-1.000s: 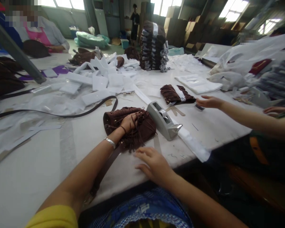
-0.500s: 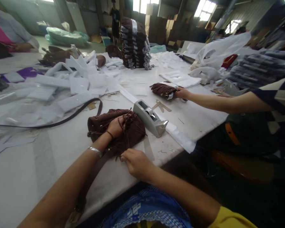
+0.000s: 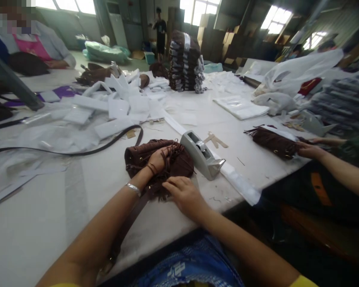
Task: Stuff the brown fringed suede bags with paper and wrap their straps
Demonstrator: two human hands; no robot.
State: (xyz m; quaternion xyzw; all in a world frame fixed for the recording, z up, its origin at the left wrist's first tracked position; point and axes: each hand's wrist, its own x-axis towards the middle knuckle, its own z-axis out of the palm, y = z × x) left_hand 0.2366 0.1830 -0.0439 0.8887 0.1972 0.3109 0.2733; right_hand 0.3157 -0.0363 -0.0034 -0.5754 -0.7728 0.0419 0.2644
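A brown fringed bag (image 3: 143, 153) lies on the white table (image 3: 48, 215) in front of me. My left hand (image 3: 158, 158), with a silver bracelet on its wrist, rests on top of the bag, fingers curled into the fringe. My right hand (image 3: 184, 195) presses on the bag's near edge, fingers bent over the fringe. The bag's brown strap (image 3: 128, 223) runs back toward me under my left forearm.
A grey tape dispenser (image 3: 202, 154) stands just right of the bag. A co-worker's hand (image 3: 309, 150) at the right holds another fringed bag (image 3: 272, 141). White card pieces (image 3: 116, 105) litter the table's middle, a dark belt (image 3: 77, 151) curves at left, and stacked bags (image 3: 185, 61) stand at the back.
My right hand has shifted up onto the bag's near edge. The co-worker has pulled the other fringed bag from mid-table toward the right edge.
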